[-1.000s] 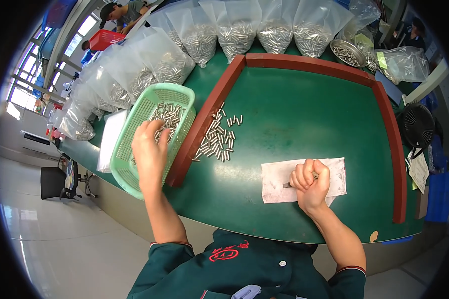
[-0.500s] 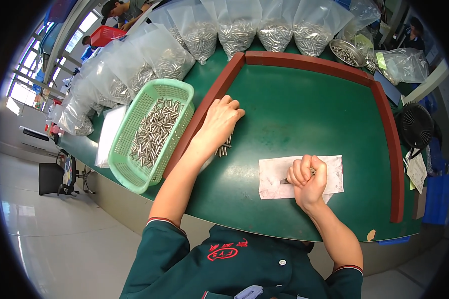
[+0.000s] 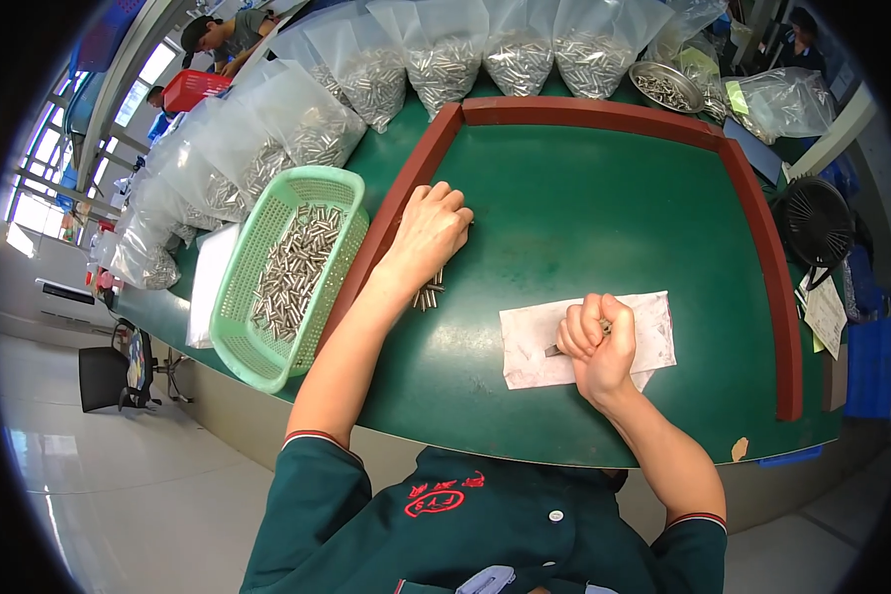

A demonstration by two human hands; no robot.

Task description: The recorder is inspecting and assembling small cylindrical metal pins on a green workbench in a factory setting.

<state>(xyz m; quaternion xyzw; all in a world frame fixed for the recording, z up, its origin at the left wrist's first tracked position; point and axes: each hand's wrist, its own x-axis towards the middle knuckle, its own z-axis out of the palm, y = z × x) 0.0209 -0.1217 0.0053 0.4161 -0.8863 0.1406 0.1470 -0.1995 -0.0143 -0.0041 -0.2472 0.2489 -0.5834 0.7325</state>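
Note:
My left hand (image 3: 429, 235) is over the green table beside the red-brown wooden rail. Its fingers curl down, closed, and their tips are hidden, so what they hold does not show. Under and beside that wrist lies a small pile of short metal pins (image 3: 429, 293). My right hand (image 3: 596, 346) is a closed fist above a smudged white cloth or paper sheet (image 3: 530, 368). A dark, narrow metal tip (image 3: 552, 350) shows by the fist's left side; most of that piece is hidden. Something small glints in the curl of the fist.
A light-green plastic basket (image 3: 230, 315) holding many metal pins stands left of the rail (image 3: 391, 213). Clear bags of pins (image 3: 445, 74) line the back and left. A metal bowl (image 3: 666, 87) sits back right, a black fan (image 3: 815, 220) at right. Another person (image 3: 230, 45) works far left.
The whole view has shifted slightly. My left hand stays by the pin pile with its fingers curled, and my right fist stays over the white sheet.

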